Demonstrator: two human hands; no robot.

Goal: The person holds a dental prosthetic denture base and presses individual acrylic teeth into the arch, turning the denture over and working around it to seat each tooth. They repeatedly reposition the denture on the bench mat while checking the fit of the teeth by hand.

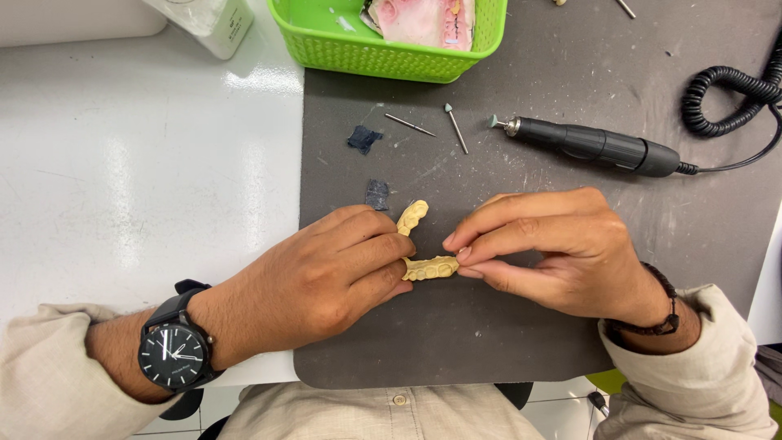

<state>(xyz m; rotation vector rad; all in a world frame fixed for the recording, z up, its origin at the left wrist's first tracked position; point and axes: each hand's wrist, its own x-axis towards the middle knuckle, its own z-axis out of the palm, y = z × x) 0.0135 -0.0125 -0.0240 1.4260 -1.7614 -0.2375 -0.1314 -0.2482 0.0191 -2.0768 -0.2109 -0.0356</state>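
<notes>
Hands meet over the dark mat (456, 342): left hand (326, 277) and right hand (554, 253) both pinch a yellow dental cast (423, 259) between their fingertips, held between them. Farther right lies a black rotary handpiece (595, 145); a green basket (391, 49) sits far.

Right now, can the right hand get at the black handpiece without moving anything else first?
Probably yes. The handpiece lies bare on the grey mat just beyond the right hand, nothing between them. But that hand's fingers pinch the tooth cast, so it must let go first.
</notes>
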